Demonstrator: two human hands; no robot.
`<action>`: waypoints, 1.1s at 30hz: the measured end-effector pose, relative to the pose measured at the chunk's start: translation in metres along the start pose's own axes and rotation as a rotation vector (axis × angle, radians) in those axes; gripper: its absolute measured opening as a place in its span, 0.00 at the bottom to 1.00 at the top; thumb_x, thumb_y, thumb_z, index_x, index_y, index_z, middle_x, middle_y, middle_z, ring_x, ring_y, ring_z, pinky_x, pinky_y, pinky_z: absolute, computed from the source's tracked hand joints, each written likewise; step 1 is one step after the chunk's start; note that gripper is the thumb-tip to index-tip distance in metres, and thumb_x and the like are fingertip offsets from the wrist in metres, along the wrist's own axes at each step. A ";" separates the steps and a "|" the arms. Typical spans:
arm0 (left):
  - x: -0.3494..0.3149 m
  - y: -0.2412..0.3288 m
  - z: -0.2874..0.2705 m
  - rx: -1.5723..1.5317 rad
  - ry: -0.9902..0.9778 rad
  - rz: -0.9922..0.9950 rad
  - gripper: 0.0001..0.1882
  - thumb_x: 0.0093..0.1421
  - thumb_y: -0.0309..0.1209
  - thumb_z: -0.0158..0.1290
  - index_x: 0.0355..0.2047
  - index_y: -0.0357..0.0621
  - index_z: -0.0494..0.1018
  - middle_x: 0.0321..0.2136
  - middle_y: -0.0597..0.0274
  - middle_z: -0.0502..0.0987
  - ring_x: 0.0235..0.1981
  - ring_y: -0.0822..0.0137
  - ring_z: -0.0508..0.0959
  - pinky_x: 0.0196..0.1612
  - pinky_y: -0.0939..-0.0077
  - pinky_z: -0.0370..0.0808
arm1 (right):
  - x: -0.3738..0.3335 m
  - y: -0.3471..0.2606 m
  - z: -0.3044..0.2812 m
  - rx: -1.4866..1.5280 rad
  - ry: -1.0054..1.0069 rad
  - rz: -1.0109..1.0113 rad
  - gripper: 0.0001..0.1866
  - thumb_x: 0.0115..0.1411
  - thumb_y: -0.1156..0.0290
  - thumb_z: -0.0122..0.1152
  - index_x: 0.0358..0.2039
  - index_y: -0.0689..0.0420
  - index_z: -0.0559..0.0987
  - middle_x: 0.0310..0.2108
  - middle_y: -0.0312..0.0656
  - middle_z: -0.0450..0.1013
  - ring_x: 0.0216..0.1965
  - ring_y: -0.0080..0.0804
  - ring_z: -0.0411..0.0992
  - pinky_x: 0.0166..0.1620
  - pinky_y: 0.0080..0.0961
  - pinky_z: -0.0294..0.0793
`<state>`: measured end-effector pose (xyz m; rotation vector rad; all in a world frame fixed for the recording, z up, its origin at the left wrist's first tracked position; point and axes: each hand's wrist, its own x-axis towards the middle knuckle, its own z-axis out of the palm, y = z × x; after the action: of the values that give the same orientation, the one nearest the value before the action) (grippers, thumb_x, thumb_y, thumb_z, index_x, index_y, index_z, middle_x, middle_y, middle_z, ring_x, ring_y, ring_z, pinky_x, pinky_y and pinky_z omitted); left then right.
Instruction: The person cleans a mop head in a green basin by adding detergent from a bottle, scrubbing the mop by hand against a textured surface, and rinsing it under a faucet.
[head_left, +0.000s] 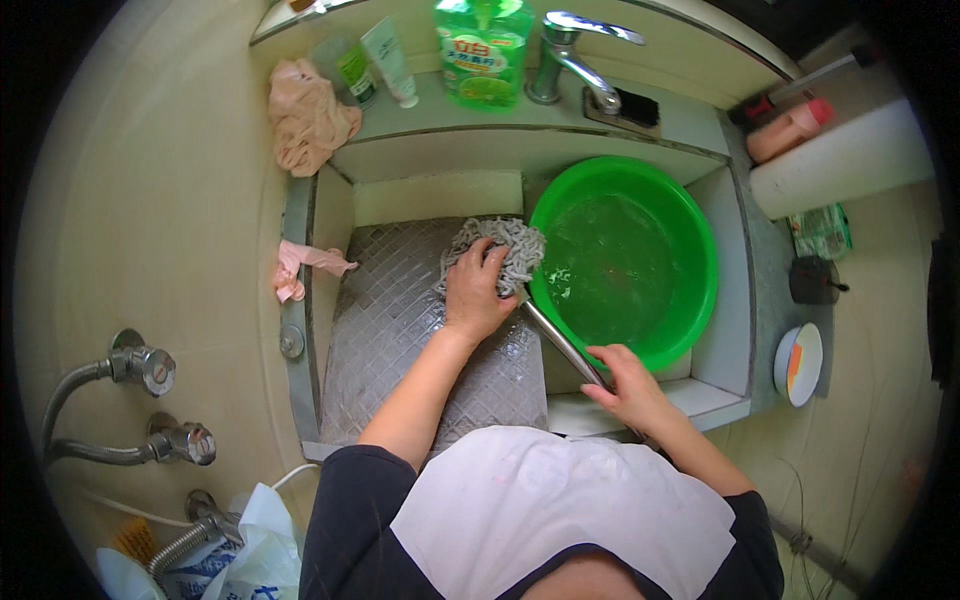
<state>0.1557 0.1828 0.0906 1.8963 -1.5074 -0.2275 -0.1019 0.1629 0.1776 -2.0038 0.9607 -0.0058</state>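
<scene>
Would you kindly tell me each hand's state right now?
Left hand: on the grey mop head, grip unclear.
Right hand: closed around the metal handle.

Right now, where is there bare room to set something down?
The patterned slab has bare patches: a broad one between the sink's left wall and the left forearm, a smaller one between that forearm and the metal handle. The back ledge is crowded: tan cloth, green bottle, faucet. The green basin occupies the sink's right.

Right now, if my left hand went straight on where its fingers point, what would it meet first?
Your left hand would probably meet the grey, stringy mop head under its fingertips first.
</scene>
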 end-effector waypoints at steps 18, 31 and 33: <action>0.014 -0.002 -0.010 -0.245 0.217 -0.049 0.19 0.42 0.27 0.55 0.39 0.40 0.73 0.36 0.51 0.76 0.38 0.53 0.76 0.41 0.68 0.73 | -0.216 0.004 0.023 -0.259 0.481 0.542 0.23 0.37 0.63 0.73 0.29 0.58 0.70 0.23 0.44 0.71 0.27 0.43 0.70 0.30 0.36 0.68; 0.092 0.140 -0.004 -0.197 -0.236 0.217 0.23 0.46 0.41 0.61 0.40 0.42 0.74 0.38 0.52 0.75 0.39 0.55 0.75 0.41 0.66 0.72 | -0.302 -0.029 0.026 0.011 0.736 0.816 0.15 0.39 0.74 0.69 0.27 0.60 0.71 0.19 0.45 0.71 0.21 0.34 0.68 0.24 0.27 0.64; 0.099 0.134 0.031 -0.104 -0.102 0.333 0.21 0.47 0.41 0.61 0.39 0.44 0.74 0.39 0.53 0.74 0.40 0.55 0.74 0.42 0.64 0.72 | -0.309 -0.033 0.019 -0.111 0.796 0.703 0.15 0.38 0.75 0.70 0.23 0.62 0.70 0.16 0.43 0.68 0.17 0.26 0.64 0.21 0.22 0.61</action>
<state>0.0644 0.0690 0.1765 1.5448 -1.8162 -0.2468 -0.2909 0.3805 0.2951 -1.6507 2.1686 -0.3912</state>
